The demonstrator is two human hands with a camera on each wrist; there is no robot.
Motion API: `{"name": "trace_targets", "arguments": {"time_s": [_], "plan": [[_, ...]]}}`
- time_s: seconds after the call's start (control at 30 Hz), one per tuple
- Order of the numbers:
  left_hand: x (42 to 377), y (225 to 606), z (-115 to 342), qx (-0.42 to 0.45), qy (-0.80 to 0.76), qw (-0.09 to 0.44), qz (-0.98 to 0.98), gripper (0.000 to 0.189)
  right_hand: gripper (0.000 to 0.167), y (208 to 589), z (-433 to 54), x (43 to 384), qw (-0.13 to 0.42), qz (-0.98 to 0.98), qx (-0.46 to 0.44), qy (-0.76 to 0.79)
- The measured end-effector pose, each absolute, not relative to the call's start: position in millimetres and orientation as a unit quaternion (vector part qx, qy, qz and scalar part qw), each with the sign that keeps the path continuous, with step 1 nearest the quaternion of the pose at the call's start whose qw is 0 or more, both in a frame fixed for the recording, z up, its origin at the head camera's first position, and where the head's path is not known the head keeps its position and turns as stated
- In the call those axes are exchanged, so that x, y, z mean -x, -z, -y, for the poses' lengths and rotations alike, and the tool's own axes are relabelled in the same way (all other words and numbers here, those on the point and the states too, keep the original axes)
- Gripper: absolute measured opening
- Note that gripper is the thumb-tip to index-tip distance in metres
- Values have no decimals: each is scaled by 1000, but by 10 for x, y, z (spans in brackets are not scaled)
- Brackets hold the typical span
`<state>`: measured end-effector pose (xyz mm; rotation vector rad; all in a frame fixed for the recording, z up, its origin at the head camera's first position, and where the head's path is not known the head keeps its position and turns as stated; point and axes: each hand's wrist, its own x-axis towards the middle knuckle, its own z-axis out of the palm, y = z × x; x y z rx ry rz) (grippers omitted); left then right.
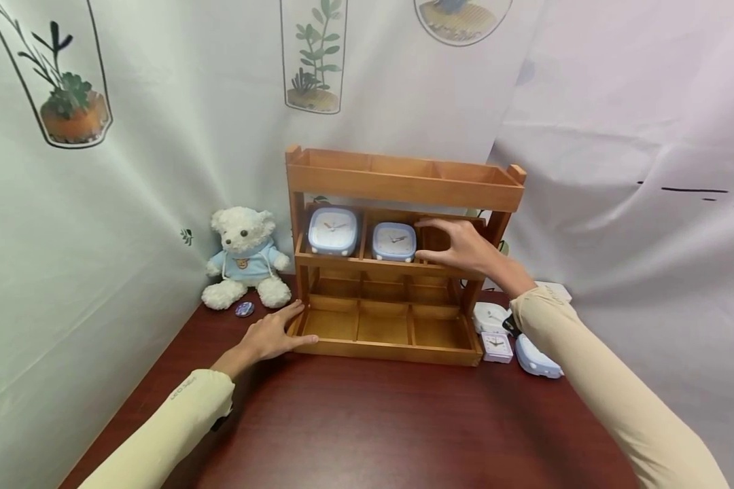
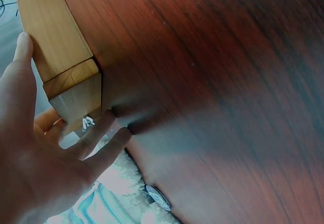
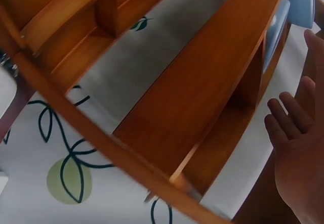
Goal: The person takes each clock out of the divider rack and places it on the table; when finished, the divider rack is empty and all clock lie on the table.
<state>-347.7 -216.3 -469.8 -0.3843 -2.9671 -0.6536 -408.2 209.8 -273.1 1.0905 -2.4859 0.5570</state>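
Blue rounded clock (image 1: 394, 242), white face (image 1: 393, 236), right grip (image 1: 461, 246) parted beside it, empty, left grip (image 1: 272, 334) spread against shelf (image 1: 404, 185)

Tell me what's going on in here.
A person is working at a brown wooden tiered shelf. Their open right grip is just beside a light-blue rounded-square clock in the middle compartment below the top tier; contact is hard to tell. Their left grip is at the shelf's lower front left corner. A larger pale-blue rounded-square clock stands one compartment to the left. A small square lilac clock sits on the dark-red wooden table, right of the shelf.
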Motion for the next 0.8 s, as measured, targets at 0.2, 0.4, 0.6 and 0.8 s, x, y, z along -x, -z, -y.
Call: {"name": "trace_targets", "arguments": {"time_s": [0.2, 0.4, 0.6, 0.8], "plan": [[3465, 4668, 2148, 125, 209, 41, 969, 108, 65, 2730, -1950, 4151, 158, 892, -377, -191], [3463, 4674, 2171, 124, 206, 43, 970, 108, 74, 2774, -1783, 4229, 134, 897, -382, -176], [3479, 4691, 2168, 126, 216, 40, 967, 107, 77, 2828, -1722, 4296, 118, 903, -385, -151], [3467, 4687, 2157, 126, 214, 41, 968, 106, 73, 2874, -1699, 4327, 119, 901, -395, -133]]}}
